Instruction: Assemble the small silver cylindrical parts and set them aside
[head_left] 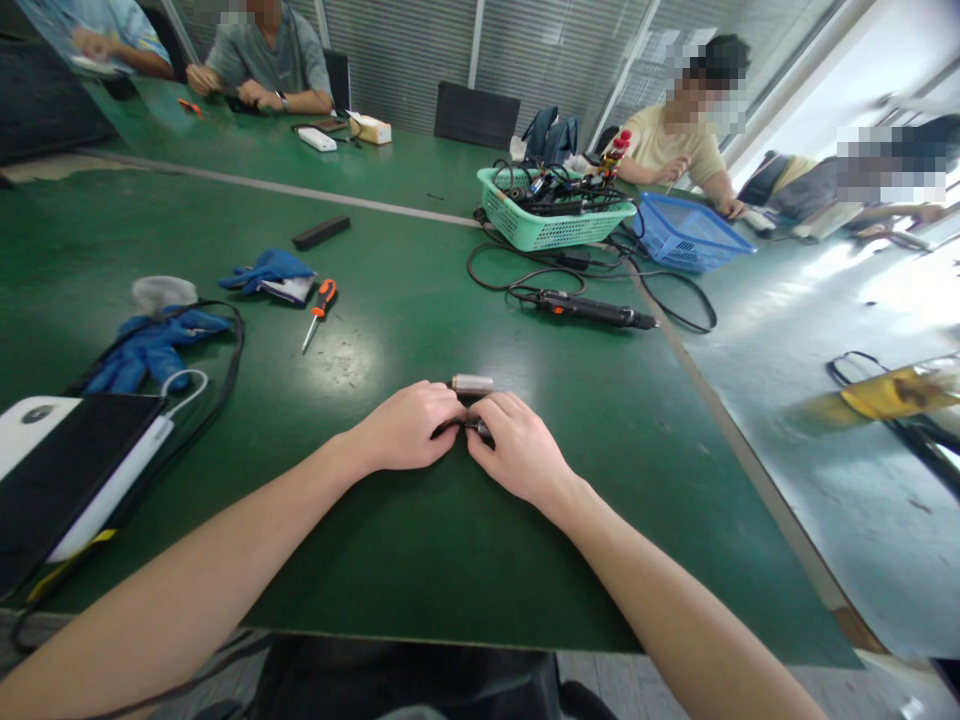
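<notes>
My left hand (416,425) and my right hand (519,445) meet above the green table, fingers curled inward and tips nearly touching. Between them is a small dark part (480,429), mostly covered by the fingers; both hands pinch it, and its kind does not show. A short silver metal cylinder (474,384) with a brassy end sticks out just beyond the fingertips. Whether it is joined to the dark part cannot be made out. Farther off lie an orange-and-black screwdriver (321,303) and a black electric screwdriver (596,309) with its cord.
A green basket (555,232) full of cables stands beside a blue basket (694,240). Blue gloves (146,350), a dark block (322,232) and a phone (90,450) on a cable lie leftward. Several people sit around the table (420,570).
</notes>
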